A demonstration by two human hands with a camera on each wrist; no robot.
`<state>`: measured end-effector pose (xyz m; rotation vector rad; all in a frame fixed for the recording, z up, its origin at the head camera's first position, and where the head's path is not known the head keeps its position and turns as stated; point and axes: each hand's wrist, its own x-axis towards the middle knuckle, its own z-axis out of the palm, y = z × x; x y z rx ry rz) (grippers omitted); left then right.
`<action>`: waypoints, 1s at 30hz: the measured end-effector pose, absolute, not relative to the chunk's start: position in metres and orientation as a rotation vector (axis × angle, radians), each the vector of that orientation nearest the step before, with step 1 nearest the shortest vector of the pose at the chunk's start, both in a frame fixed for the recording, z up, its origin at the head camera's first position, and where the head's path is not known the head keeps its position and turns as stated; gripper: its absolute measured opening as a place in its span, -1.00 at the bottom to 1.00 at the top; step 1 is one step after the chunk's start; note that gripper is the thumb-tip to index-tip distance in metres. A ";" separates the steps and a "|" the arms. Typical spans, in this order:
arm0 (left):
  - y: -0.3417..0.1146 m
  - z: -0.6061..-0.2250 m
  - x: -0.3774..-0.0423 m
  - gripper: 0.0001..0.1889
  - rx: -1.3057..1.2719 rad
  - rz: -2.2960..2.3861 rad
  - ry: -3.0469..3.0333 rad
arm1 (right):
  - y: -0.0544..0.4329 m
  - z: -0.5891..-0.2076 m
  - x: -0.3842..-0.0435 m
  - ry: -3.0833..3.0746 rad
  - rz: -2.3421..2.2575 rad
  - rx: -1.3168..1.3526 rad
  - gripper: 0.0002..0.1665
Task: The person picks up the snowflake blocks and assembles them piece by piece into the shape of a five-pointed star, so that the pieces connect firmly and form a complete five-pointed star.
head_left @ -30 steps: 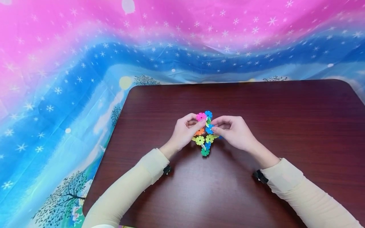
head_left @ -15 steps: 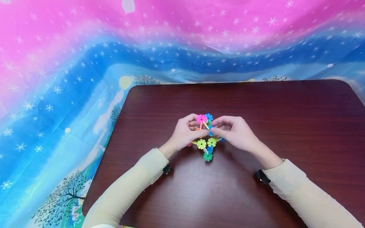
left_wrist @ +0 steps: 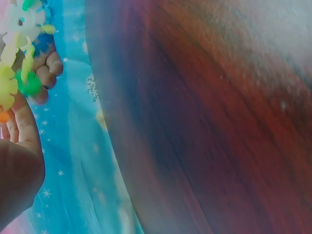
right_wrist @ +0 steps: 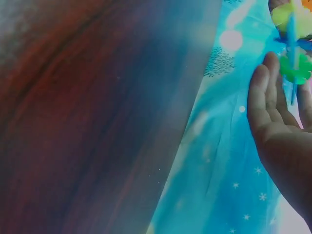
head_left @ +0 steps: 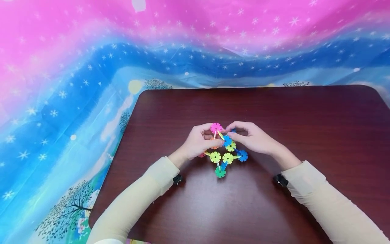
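Observation:
A star-like model of interlocking toy discs (head_left: 228,158) hangs between both hands over the table. Its notched discs are pink, orange, yellow, blue and green; a green disc (head_left: 220,171) forms the lowest point and a blue disc (head_left: 242,155) the right one. My left hand (head_left: 192,142) grips the model's left side, thumb across the front below the pink disc (head_left: 216,128). The right hand (head_left: 259,139) pinches the upper right of it with thumb and index finger, where a blue disc (head_left: 233,130) is mostly hidden. Part of the model, with a green disc (right_wrist: 296,68), shows by the right fingers in the right wrist view.
The dark brown wooden table (head_left: 170,112) has rounded corners. Behind and left of it hangs a pink and blue cloth (head_left: 100,74) printed with snowflakes and trees. A black strap device (head_left: 280,180) sits under the right cuff, another (head_left: 177,179) under the left.
The model has turned and tilted, so its lower discs sit lower and its right blue disc now shows fully. My right hand has shifted up slightly; the left hand keeps its grip.

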<state>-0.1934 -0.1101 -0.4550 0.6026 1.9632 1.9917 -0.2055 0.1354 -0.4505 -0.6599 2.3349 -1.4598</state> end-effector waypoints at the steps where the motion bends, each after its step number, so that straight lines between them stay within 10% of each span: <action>1: -0.110 -0.455 -0.194 -0.63 0.605 1.996 1.971 | 0.136 -0.451 -0.204 2.340 -1.495 -0.651 -0.71; 30: -0.102 -0.450 -0.202 -0.63 0.432 2.009 2.113 | 0.133 -0.460 -0.179 2.424 -1.993 -0.519 -0.79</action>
